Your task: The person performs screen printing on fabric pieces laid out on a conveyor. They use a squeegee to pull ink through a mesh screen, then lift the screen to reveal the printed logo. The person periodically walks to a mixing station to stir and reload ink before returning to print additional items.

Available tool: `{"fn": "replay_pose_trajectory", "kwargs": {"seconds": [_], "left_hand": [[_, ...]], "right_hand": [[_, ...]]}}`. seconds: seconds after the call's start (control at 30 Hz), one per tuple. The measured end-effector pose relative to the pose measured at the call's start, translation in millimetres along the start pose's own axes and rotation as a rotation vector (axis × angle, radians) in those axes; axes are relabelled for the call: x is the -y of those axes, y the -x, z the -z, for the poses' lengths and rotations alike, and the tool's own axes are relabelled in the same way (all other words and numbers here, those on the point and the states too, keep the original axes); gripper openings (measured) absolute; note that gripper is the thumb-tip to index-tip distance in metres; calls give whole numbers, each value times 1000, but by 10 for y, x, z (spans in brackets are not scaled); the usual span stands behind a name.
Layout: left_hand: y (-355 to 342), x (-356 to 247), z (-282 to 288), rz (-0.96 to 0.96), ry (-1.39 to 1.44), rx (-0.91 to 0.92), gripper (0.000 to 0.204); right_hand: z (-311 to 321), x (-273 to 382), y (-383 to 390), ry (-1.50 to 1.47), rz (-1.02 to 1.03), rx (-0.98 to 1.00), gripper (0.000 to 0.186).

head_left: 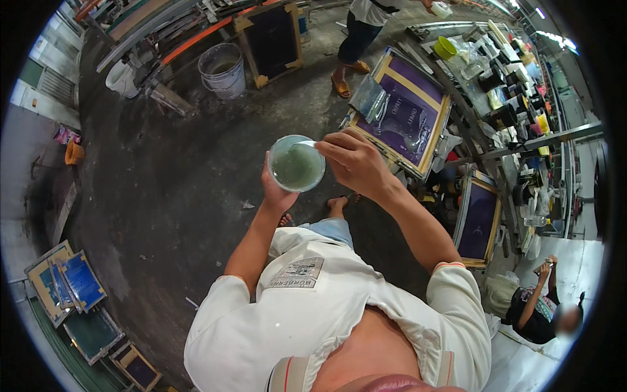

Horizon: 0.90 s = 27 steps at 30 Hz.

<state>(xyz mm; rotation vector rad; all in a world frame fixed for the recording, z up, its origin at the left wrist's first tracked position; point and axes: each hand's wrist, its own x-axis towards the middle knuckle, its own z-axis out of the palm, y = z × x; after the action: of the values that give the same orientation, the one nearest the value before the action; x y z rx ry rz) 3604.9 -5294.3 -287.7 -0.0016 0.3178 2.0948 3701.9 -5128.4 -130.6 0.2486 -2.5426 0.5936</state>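
"Left hand (279,189)?"
"Fingers wrapped round a clear plastic tub (316,182) of murky green liquid (296,170), above the floor (163,196)."
"Right hand (356,159)?"
"Fingers pinched on a white stirrer (305,144) — its end inside the tub."

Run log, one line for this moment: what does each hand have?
left hand: holding round tub | right hand: gripping white utensil at tub's mouth | contents: greenish
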Motion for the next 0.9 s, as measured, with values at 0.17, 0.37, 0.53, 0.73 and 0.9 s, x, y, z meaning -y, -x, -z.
{"fn": "replay_pose_trajectory", "kwargs": {"seconds": [0.17,0.37,0.53,0.73,0.9], "left_hand": [[-111,8,140,-13,21,-182,54],[-121,116,39,37,15,-98,61],[-114,98,66,-2,16,-63,61],[-137,46,143,-15,17,-164,66],[-120,120,109,3,-26,-91,67]], "right_hand": [[119,216,206,-143,-383,76,25],[13,260,30,-191,-473,6,23],[28,78,19,49,-104,0,23],[87,280,253,-134,-339,81,20],[-40,206,89,-196,-357,-96,22]]}}
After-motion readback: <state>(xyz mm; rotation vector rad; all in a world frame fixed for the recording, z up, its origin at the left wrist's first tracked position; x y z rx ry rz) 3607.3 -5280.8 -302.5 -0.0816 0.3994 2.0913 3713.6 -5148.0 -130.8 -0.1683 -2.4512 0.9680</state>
